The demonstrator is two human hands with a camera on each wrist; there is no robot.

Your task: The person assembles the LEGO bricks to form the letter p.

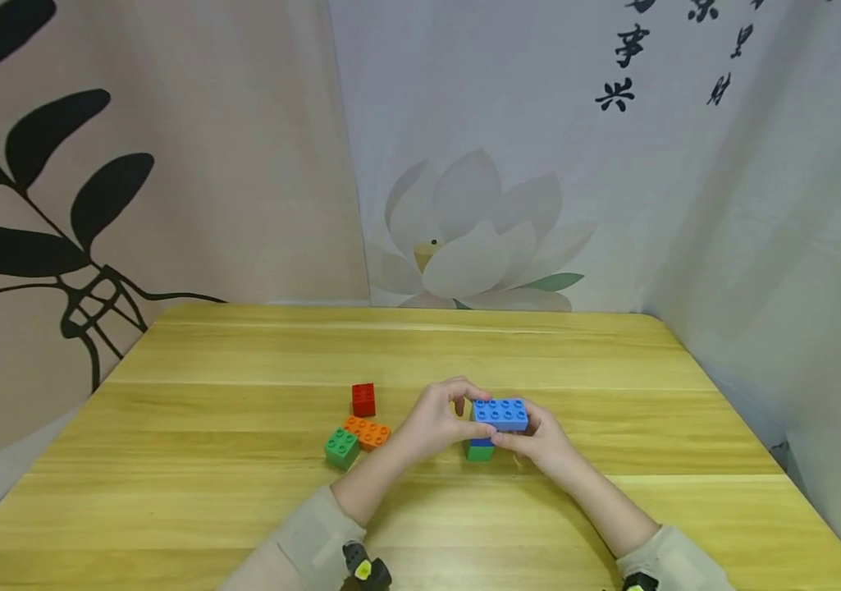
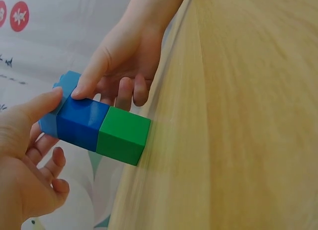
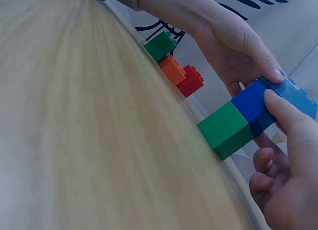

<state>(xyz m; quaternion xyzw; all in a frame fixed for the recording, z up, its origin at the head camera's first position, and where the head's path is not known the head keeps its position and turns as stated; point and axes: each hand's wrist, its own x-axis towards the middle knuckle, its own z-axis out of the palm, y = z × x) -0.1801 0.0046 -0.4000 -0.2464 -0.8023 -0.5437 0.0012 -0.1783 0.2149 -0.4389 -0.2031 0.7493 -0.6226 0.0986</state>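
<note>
A light blue building brick (image 1: 500, 414) tops a stack, with a dark blue brick (image 2: 82, 121) beneath it and a green brick (image 2: 124, 135) at the bottom. The stack stands upright on the wooden table. My left hand (image 1: 431, 423) pinches the light blue brick at its left end, thumb in front. From the right, my right hand (image 1: 544, 447) grips the stack near the light blue brick's underside; its thumb (image 3: 284, 107) lies on the dark blue brick close to the seam. The light blue brick extends to the right past the bricks below. Some fingertips are hidden behind it.
Left of the stack, a second green brick (image 1: 342, 449), an orange brick (image 1: 367, 432) and a red brick (image 1: 363, 400) are grouped on the table (image 1: 243, 492). A printed curtain (image 1: 258, 164) hangs behind the table's far edge.
</note>
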